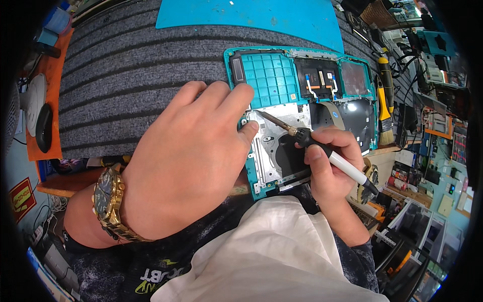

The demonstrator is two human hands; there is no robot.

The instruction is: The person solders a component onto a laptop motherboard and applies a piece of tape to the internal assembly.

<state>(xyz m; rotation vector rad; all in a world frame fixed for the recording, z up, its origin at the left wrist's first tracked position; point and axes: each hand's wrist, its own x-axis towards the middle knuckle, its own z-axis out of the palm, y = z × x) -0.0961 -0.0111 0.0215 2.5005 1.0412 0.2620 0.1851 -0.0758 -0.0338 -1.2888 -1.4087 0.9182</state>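
Observation:
A teal laptop case lies with its inner side up, partly over the table's near edge. A silver metal plate and black panels show inside it. My right hand grips a soldering iron with a white and black handle. The iron slants left, its tip at the metal plate's upper left corner, close to my left thumb. My left hand is closed at the case's left edge, thumb on the rim, fingers curled. Some of its fingertips are hidden. Gold wristwatches circle both wrists, the left watch more fully visible.
A grey ribbed mat covers the table, with a blue mat at the back. A yellow-handled brush lies right of the case. At left, a black mouse rests on an orange surface. White cloth covers my lap.

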